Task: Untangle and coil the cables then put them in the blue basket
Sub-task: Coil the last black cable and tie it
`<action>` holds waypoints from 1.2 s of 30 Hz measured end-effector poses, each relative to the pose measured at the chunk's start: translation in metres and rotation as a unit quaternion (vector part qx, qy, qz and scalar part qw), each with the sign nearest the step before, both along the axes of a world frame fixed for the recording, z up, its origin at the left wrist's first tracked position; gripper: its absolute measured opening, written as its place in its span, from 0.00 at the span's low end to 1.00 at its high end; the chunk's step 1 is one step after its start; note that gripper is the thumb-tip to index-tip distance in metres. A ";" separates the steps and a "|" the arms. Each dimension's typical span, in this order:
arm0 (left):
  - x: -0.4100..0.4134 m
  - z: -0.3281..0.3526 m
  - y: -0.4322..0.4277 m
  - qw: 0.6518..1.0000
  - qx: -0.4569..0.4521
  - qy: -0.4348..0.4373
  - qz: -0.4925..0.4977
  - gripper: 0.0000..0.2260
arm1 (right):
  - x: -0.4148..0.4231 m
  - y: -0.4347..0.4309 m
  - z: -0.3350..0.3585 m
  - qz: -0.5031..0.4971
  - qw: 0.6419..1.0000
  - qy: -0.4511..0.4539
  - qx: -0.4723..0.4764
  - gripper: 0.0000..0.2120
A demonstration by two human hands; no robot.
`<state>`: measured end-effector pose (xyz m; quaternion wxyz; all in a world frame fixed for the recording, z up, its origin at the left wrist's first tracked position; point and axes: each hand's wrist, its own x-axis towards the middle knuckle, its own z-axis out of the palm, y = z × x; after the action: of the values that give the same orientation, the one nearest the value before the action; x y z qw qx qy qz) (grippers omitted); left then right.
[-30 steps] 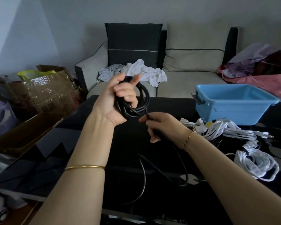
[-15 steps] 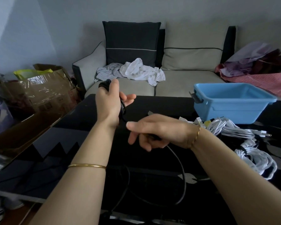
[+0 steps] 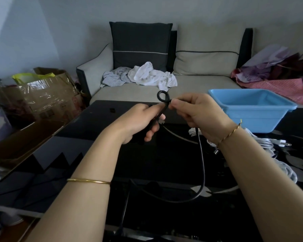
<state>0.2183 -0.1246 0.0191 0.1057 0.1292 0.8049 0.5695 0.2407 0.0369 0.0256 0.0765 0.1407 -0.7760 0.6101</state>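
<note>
Left hand (image 3: 140,119) has its grip curled round the cable (image 3: 202,161), and the right hand (image 3: 198,112) pinches it just beside. A small loop pokes up between them, slack hanging to the counter's (image 3: 94,154) near edge. Basket (image 3: 252,117) sits far-right.

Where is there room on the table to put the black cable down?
The bare stretch of black table left of the left hand, toward the cardboard box, is free. The blue basket looks empty too. It is crowded on the right, where white cables pile in front of the basket.
</note>
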 end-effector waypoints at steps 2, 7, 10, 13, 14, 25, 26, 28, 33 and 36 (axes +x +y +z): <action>0.001 0.001 -0.004 0.999 0.022 -0.023 -0.032 0.27 | -0.005 0.002 -0.001 -0.033 0.999 0.012 -0.033 0.12; 0.009 0.002 -0.012 0.992 -0.026 -0.029 -0.119 0.31 | -0.017 0.018 -0.004 -0.140 0.987 0.016 -0.075 0.15; 0.011 0.003 -0.011 0.984 -0.060 -0.057 -0.156 0.18 | -0.026 0.011 -0.020 -0.170 0.985 0.033 -0.027 0.16; 0.007 0.006 -0.012 0.982 0.037 -0.088 -0.160 0.12 | -0.034 0.011 -0.033 -0.206 0.978 0.022 0.011 0.15; 0.006 0.007 -0.012 0.980 0.076 -0.097 -0.157 0.13 | -0.035 0.012 -0.038 -0.193 0.981 0.003 0.003 0.15; -0.016 0.006 -0.016 0.848 0.506 -0.154 0.036 0.16 | -0.010 -0.031 -0.050 0.058 0.980 -0.137 0.131 0.16; -0.019 0.003 -0.015 0.844 0.511 -0.142 0.078 0.17 | -0.007 -0.032 -0.046 0.079 0.972 -0.144 0.167 0.14; -0.021 0.000 -0.012 0.851 0.493 -0.101 0.151 0.16 | 0.000 -0.033 -0.036 0.132 0.951 -0.175 0.218 0.13; -0.024 -0.007 -0.005 0.922 0.302 0.037 0.241 0.10 | 0.018 -0.031 -0.015 0.242 0.916 -0.188 0.258 0.16; -0.019 -0.014 -0.001 0.965 0.153 0.081 0.198 0.11 | 0.020 -0.023 0.002 0.212 0.932 -0.143 0.255 0.14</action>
<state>0.1993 -0.1256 0.0049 -0.0958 0.0273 0.7235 0.6831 0.2608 0.0142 0.0281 -0.2051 0.2279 -0.8604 0.4071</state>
